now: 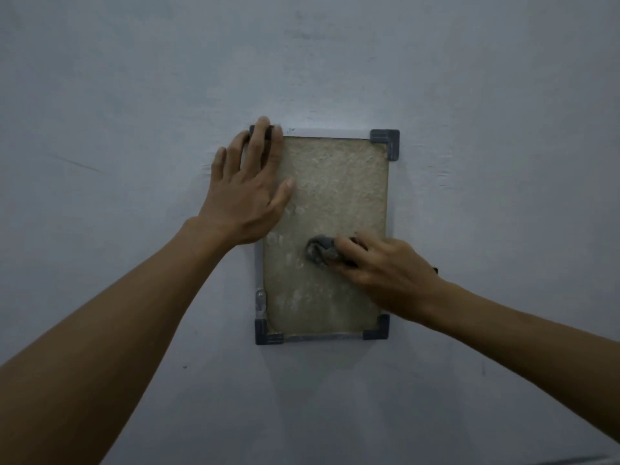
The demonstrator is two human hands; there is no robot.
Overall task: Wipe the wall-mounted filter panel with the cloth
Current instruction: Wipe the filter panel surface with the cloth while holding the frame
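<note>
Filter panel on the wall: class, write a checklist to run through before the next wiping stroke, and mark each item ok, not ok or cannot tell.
1. Cloth gripped in the right hand: ok, bunched at the fingertips.
2. Cloth touching the filter panel: ok, pressed on its lower middle.
3. Panel steadied: ok, left hand lies flat over the upper left corner.
4. Left hand out of the cloth's path: not ok for the upper left area, which it covers.
5. Panel fixed firmly to the wall: cannot tell.
6. Dust gone: not ok, pale patches remain.
</note>
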